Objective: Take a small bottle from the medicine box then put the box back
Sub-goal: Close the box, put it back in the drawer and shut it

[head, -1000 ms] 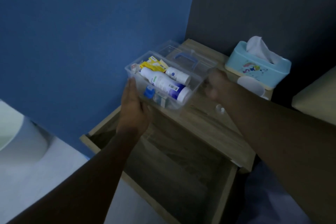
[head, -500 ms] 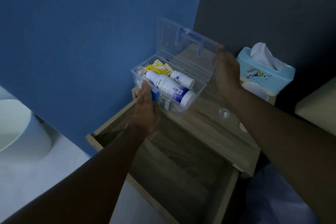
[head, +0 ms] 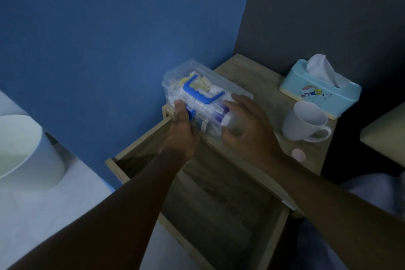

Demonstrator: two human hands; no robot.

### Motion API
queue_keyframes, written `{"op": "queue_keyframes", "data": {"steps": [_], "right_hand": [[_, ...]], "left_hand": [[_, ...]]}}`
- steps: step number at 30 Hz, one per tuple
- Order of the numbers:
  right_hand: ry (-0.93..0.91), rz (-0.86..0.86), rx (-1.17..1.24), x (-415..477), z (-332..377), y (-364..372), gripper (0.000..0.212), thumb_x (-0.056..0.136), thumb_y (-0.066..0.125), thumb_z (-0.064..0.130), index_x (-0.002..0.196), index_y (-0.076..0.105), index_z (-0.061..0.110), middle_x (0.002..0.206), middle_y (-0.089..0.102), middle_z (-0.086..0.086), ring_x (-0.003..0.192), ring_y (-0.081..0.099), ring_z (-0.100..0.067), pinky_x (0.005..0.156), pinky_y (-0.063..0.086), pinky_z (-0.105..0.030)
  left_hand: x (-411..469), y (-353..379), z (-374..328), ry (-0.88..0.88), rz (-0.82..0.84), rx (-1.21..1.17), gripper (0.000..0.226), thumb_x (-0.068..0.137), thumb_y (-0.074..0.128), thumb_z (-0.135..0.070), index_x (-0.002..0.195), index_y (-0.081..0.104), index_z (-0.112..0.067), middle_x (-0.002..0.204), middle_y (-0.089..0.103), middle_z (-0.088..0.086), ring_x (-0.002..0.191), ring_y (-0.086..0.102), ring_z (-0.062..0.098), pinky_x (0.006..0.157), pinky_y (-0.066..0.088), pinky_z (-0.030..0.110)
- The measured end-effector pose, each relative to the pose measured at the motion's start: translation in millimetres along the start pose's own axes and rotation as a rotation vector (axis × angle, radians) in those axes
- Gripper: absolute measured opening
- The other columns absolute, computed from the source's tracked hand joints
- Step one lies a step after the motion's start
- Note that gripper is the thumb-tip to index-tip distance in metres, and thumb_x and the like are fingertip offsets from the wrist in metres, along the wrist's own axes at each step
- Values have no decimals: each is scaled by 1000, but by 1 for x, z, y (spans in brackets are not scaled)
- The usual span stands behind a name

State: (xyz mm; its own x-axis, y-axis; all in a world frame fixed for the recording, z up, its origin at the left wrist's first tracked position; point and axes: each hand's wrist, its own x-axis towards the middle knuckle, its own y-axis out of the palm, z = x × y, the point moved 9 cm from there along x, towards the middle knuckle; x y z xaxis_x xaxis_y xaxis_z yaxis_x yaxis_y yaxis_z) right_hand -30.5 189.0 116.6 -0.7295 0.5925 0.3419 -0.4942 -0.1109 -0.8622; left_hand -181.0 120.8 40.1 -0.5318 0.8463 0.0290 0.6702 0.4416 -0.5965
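The clear medicine box (head: 213, 83) sits on the near left corner of the wooden nightstand top (head: 254, 72), against the blue wall. Its lid is down, with the blue handle (head: 198, 92) lying flat on top. Bottles and packets show through the plastic. My left hand (head: 182, 131) grips the front of the box at its blue latch. My right hand (head: 248, 126) is cupped around the box's right end. No small bottle is visible outside the box.
The nightstand's drawer (head: 219, 204) stands pulled open below my arms. A white mug (head: 304, 124), a light blue tissue box (head: 320, 92) and a small pinkish round object (head: 298, 155) are on the top to the right. A white bin (head: 24, 149) stands on the floor at left.
The lid, upright half a second ago, is now closed on the box. My right hand moved from the lid's edge to the box's right end; my left hand shifted to the front latch.
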Motion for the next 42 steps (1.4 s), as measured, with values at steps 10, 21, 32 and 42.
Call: {"op": "queue_keyframes", "data": {"steps": [10,21,32,42], "right_hand": [[-52,38,-171,15,6,21,54,99,51,35,147,43,11,155,43,-9,145,37,-21,120,30,-40],[-83,-41,-166,10,8,21,52,98,52,32,144,46,9,152,46,-11,144,39,-24,116,37,-47],[-109,-23,-172,7,11,24,55,97,55,28,146,43,5,156,40,-15,147,33,-30,118,33,-51],[-162,-23,-198,1,7,27,62,93,64,24,148,40,8,157,38,-13,148,30,-29,120,30,-49]], "left_hand": [[5,-7,19,-167,-201,-166,55,92,59,-26,140,32,-27,124,57,2,92,60,7,63,51,19],[-6,-20,21,-115,-329,-322,22,91,63,-34,112,58,-31,90,56,-26,85,52,-28,58,41,-5],[-14,-7,18,-203,-475,-396,41,92,62,-24,132,53,-21,127,64,-4,108,56,-5,79,46,7],[-15,-3,12,-182,-463,-405,51,99,49,-28,148,38,-22,90,51,-28,83,44,-38,60,36,-10]]}}
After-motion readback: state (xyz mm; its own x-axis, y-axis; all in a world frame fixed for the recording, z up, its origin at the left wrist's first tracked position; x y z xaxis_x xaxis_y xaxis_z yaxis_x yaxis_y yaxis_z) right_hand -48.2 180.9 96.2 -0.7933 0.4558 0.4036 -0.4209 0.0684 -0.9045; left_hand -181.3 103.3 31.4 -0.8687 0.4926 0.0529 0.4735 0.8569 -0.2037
